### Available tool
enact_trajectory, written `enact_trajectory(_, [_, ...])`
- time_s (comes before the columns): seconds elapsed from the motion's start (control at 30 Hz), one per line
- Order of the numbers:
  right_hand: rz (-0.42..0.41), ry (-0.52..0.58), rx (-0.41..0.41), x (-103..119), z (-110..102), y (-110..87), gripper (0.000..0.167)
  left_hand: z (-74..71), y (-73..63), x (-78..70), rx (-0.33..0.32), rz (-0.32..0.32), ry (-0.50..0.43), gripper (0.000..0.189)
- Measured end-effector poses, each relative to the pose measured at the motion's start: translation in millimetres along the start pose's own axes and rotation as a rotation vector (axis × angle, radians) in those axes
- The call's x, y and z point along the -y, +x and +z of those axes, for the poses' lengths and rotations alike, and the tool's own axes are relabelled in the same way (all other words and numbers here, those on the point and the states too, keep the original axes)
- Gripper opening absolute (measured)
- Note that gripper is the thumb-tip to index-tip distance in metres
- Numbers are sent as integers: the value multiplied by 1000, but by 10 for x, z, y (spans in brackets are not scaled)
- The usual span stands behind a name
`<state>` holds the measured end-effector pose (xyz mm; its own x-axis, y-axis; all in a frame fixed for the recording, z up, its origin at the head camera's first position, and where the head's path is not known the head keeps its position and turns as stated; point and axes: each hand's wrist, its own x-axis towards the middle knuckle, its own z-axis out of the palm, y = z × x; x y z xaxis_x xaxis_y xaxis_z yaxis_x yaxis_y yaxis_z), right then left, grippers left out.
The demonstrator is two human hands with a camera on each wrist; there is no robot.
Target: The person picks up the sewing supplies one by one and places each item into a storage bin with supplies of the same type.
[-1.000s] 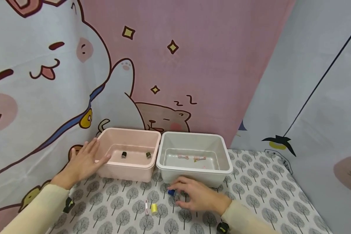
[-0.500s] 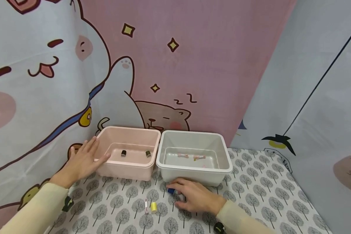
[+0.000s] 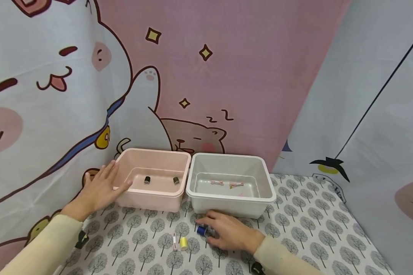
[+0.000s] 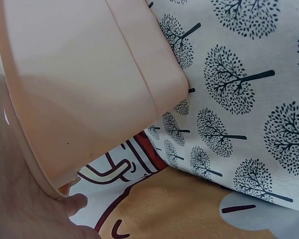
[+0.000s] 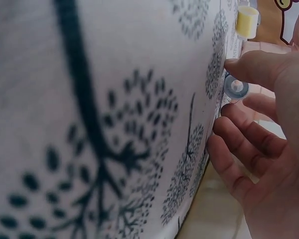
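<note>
A blue thread spool [image 3: 201, 230] lies on the tree-print cloth between the thumb and index finger of my right hand [image 3: 232, 232]. In the right wrist view the spool's pale round end [image 5: 236, 87] shows in that gap, while the other fingers [image 5: 234, 164] bend loosely at the cloth. My left hand [image 3: 98, 191] rests with spread fingers over the left front corner of the pink bin [image 3: 149, 194], touching its rim. Just left of the blue spool, a yellow thread spool [image 3: 183, 243] stands beside a thin pink-and-white strip [image 3: 174, 242].
Inside the pink bin lie a black spool [image 3: 147, 180] and an olive spool [image 3: 176, 180]. The grey-white bin [image 3: 230, 206] adjoins it on the right, holding small pink pieces [image 3: 236, 185]. Printed curtains [image 3: 254, 76] hang behind and at both sides.
The blue spool has shifted slightly towards the front and left, and shows more from under the right index finger. The left hand stays on the pink bin.
</note>
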<state>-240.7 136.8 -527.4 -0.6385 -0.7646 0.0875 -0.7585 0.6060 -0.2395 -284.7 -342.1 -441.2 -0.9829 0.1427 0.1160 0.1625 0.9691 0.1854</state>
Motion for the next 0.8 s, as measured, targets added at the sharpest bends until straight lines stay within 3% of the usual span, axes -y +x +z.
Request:
enact_trajectory(0.2, [-20,14,4,28,14,37,66,4,-8,-9,4,-1,6,110])
enact_trajectory(0.47, [-59,189,7,8,-16,109,35,-13,22,-29,6,-2,0,112])
enact_trajectory(0.8, [-73,203,-9,40,-52,121,34,-10,5,-10,8,-11,8,113])
